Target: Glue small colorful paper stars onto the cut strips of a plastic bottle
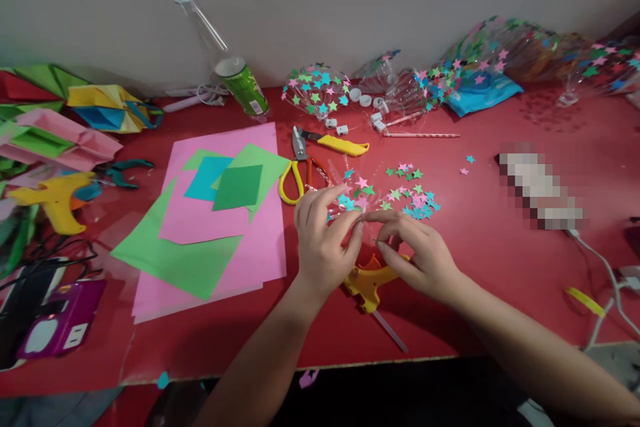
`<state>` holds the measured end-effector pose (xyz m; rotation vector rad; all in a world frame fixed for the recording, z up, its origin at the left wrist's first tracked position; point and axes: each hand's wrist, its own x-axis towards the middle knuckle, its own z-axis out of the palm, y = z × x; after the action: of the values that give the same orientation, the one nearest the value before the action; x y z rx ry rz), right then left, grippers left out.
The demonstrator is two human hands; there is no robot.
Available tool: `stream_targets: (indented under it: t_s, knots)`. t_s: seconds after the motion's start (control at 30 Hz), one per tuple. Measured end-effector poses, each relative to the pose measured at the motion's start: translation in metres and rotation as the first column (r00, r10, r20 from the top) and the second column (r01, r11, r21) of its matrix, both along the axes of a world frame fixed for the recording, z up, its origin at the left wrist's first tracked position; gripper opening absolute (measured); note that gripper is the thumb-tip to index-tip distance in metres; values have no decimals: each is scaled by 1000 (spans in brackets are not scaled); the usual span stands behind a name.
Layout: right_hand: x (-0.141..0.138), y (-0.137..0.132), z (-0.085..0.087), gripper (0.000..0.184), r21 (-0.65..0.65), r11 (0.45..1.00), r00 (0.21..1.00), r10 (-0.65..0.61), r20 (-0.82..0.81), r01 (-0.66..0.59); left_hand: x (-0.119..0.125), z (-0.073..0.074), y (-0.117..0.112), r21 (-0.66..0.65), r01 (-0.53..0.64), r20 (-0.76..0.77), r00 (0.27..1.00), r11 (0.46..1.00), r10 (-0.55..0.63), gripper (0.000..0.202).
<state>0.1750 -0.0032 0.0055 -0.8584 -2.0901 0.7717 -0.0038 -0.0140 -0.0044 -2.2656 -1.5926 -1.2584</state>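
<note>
My left hand is closed in a pinch, thumb against index finger. Beside it my right hand has curled fingers, its index tip meeting the left fingertips; whatever lies between them is too small to make out. Just behind my left hand are clear plastic strips with paper stars on them, partly covered by the hand. Loose pink, green and blue stars lie in a patch beyond my right hand. Below both hands rests a yellow glue gun with a clear glue stick jutting from it.
Stacked coloured paper lies left. Yellow-handled pliers and a yellow cutter knife are behind my hands. A green-labelled bottle and star-covered plastic pieces line the wall. Another glue gun is far left; a blurred-out object is right.
</note>
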Motion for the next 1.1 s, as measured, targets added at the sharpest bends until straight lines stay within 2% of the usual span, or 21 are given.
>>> stream_targets:
  t_s: [0.23, 0.43, 0.6, 0.87, 1.1]
  knots:
    - [2, 0, 2, 12, -1, 1000, 1000, -11, -27, 10, 1, 1, -2, 22, 22, -26, 999, 1000, -21, 15]
    - [5, 2, 7, 12, -98, 995, 995, -15, -104, 4, -1, 1, 1, -11, 88, 29, 996, 996, -88, 12]
    - [4, 5, 5, 10, 51, 996, 993, -74, -96, 80, -2, 0, 1, -23, 167, 31, 986, 986, -166, 13]
    - [7, 10, -3, 9, 212, 977, 999, -31, -23, 36, -5, -2, 0, -12, 193, 27, 981, 981, -193, 15]
    - [8, 11, -4, 11, 252, 967, 999, -40, -5, 40, -4, -3, -1, 32, 200, 34, 979, 979, -201, 19]
